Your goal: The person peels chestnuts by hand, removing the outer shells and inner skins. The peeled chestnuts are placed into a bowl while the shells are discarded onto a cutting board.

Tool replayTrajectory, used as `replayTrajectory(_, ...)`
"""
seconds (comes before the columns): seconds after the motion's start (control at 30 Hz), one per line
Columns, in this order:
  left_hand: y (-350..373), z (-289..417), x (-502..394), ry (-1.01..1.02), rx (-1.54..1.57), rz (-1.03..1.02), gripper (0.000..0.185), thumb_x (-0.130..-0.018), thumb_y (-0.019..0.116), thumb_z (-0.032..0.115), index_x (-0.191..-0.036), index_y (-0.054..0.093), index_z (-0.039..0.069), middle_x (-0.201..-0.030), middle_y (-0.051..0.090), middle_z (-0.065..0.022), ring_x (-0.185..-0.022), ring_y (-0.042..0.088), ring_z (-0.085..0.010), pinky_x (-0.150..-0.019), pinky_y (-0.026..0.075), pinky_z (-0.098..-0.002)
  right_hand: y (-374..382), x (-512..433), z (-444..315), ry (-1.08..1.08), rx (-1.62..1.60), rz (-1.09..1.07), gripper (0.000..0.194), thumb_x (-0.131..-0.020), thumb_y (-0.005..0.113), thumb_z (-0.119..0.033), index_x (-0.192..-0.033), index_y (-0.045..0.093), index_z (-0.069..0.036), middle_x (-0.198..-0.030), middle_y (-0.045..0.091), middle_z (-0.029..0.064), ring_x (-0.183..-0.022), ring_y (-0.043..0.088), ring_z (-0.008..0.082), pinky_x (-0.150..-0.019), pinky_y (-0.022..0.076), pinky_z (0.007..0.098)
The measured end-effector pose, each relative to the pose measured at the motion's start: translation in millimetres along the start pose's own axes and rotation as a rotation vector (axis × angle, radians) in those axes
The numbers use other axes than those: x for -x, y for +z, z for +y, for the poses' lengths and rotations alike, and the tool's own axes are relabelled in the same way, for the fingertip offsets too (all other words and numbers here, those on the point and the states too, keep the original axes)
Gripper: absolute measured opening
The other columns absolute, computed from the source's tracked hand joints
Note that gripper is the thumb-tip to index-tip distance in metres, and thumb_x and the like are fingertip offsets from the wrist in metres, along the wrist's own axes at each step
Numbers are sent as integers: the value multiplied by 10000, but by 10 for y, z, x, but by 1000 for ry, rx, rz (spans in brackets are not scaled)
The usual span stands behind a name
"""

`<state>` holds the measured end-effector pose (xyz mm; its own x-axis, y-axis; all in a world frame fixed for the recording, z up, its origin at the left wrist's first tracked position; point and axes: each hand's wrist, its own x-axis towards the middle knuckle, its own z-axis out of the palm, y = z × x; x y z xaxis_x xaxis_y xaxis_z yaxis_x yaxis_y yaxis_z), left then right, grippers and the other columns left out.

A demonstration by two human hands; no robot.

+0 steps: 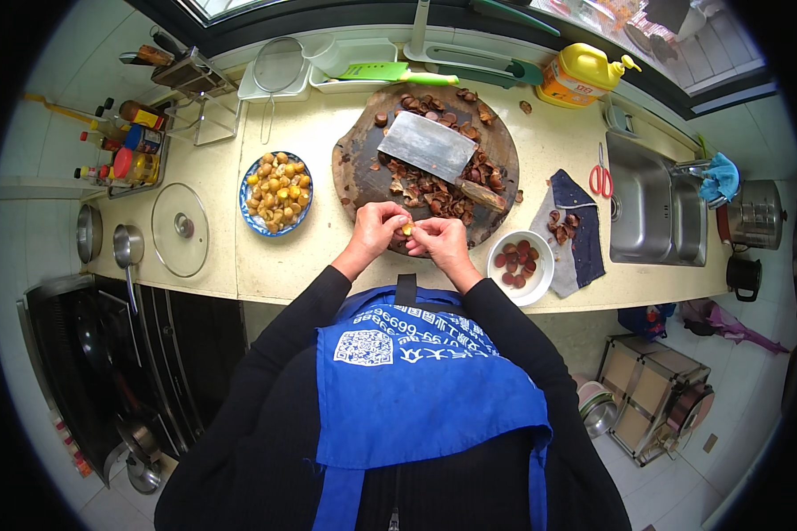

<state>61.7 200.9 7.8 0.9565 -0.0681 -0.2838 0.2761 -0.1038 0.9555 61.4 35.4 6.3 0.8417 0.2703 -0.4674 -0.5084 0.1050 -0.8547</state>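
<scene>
Between the fingertips of my left hand (377, 229) and my right hand (441, 240) is a small yellow chestnut (408, 229), partly covered by the fingers. Both hands are over the near edge of a round wooden chopping board (358, 166). Brown chestnut shells (442, 202) lie scattered across the board. A cleaver (428, 145) rests flat among them, its wooden handle (483, 195) angled towards the near right. To the left stands a blue-and-white bowl filled with peeled chestnuts (277, 191). A white bowl (546, 269) at the right holds several dark brown chestnuts (517, 263).
A folded cloth (581, 235) with shell pieces and red-handled scissors (600, 176) lie beside the steel sink (644, 199). A green knife (398, 73) lies across a white tray at the back. A glass lid (180, 229) and a saucepan (128, 245) are far left.
</scene>
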Motion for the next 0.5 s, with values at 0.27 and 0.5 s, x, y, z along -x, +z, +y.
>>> replayTrajectory(0.27, 85, 51, 64, 24, -139, 56, 86, -849, 614, 17, -862, 678, -40, -740, 684, -87, -659, 628, -91, -606, 527, -237, 38, 56, -53, -73, 165, 69, 133, -849, 595, -15, -867, 673, 91, -702, 656, 94, -606, 656, 139, -540, 571, 259)
replayTrajectory(0.5, -97, -90, -56, -61, 237, -106, 134, -903, 581, 49, -945, 671, -41, -863, 683, -80, -748, 640, -117, -659, 539, -242, 54, 45, -21, -86, -127, 18, 160, -903, 581, -57, -925, 668, 76, -710, 660, 102, -582, 649, 140, -526, 564, 258)
